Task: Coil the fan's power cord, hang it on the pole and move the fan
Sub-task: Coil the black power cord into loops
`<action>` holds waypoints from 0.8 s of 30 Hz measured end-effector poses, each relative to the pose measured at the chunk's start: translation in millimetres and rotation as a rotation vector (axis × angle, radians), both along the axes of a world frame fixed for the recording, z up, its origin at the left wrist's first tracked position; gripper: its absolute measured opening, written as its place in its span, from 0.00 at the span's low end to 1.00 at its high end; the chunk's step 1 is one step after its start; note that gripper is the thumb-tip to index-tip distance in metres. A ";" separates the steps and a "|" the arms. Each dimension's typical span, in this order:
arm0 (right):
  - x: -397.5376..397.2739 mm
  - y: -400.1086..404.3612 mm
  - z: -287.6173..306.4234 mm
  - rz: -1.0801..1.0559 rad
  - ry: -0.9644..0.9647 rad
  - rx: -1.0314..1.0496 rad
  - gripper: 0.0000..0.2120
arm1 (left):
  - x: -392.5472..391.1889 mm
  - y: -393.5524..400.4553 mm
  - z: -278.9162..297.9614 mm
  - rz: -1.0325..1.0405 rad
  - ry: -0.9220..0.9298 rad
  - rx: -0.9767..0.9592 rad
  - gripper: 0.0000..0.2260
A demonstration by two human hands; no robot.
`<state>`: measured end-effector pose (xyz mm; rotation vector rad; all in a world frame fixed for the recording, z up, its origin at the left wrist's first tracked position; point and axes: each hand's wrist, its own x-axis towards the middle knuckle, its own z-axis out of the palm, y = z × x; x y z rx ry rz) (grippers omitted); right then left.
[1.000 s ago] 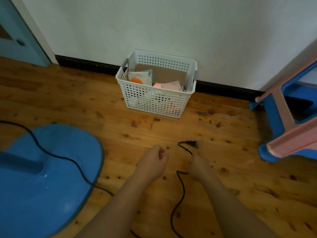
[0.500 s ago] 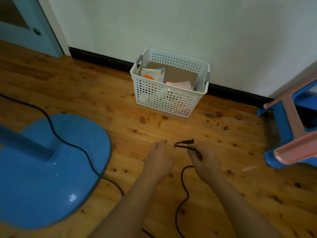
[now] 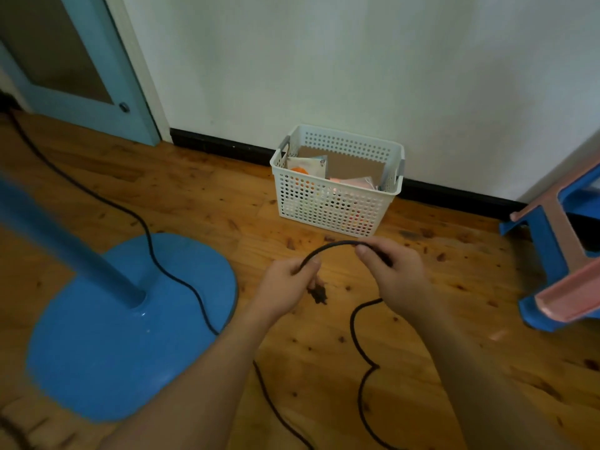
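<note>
Both arms reach forward above the floor. The left hand [image 3: 285, 280] and right hand [image 3: 394, 271] each pinch the black power cord [image 3: 334, 244], arching it between them; its plug [image 3: 319, 293] dangles below. The blue fan base [image 3: 107, 345] and pole [image 3: 65, 245] stand left, a white basket [image 3: 334, 206] ahead.

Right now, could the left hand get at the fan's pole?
Probably yes: the pole stands left of the left hand with nothing between, though that hand grips the cord.
</note>
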<state>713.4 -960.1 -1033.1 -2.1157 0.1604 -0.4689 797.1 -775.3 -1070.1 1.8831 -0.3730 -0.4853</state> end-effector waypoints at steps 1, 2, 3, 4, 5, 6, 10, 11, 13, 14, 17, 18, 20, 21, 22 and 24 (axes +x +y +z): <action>1.7 1.1 -0.7 -0.028 -0.010 0.022 0.11 | -0.5 6.0 5.9 -0.015 0.039 -0.027 0.21; 2.9 3.8 0.3 -0.039 -0.011 0.048 0.09 | -1.9 13.0 13.1 -0.025 0.084 -0.060 0.21; 3.8 6.8 2.0 -0.047 -0.006 0.069 0.07 | -4.1 18.8 21.1 -0.031 0.141 -0.105 0.21; 5.1 10.8 5.6 -0.051 -0.006 0.080 0.06 | -5.5 23.9 30.8 -0.033 0.205 -0.161 0.21; 7.2 14.1 9.0 -0.057 -0.009 0.084 0.05 | -6.3 27.0 40.0 -0.038 0.267 -0.219 0.21; 9.7 17.1 12.8 -0.057 -0.017 0.086 0.05 | -6.7 29.2 49.8 -0.045 0.318 -0.281 0.21; 18.8 26.3 33.0 -0.006 -0.019 0.074 0.08 | -13.7 30.2 96.5 -0.090 0.408 -0.484 0.19; 20.1 29.1 39.2 0.022 -0.006 0.050 0.09 | -17.5 29.3 108.9 -0.100 0.425 -0.532 0.19; 21.7 35.7 50.1 0.061 0.002 -0.011 0.09 | -25.2 25.5 129.1 -0.124 0.460 -0.630 0.19; 21.1 39.4 55.3 0.076 -0.001 -0.024 0.09 | -29.6 23.0 138.4 -0.135 0.470 -0.671 0.18; 15.8 50.8 74.7 0.142 0.032 0.000 0.11 | -41.6 16.5 166.7 -0.146 0.449 -0.769 0.15; 11.7 55.0 80.0 0.170 0.067 0.019 0.12 | -45.3 16.1 175.0 -0.133 0.423 -0.787 0.14; 0.6 65.8 88.9 0.231 0.169 0.054 0.11 | -50.2 19.8 189.0 -0.099 0.349 -0.812 0.14; -5.2 71.8 91.8 0.254 0.226 0.080 0.11 | -52.0 22.9 194.9 -0.093 0.321 -0.815 0.14; -10.6 77.6 94.0 0.277 0.273 0.110 0.09 | -53.4 26.8 199.5 -0.096 0.304 -0.815 0.14; -16.2 88.9 96.5 0.338 0.315 0.129 0.06 | -54.9 38.1 203.0 -0.108 0.277 -0.829 0.14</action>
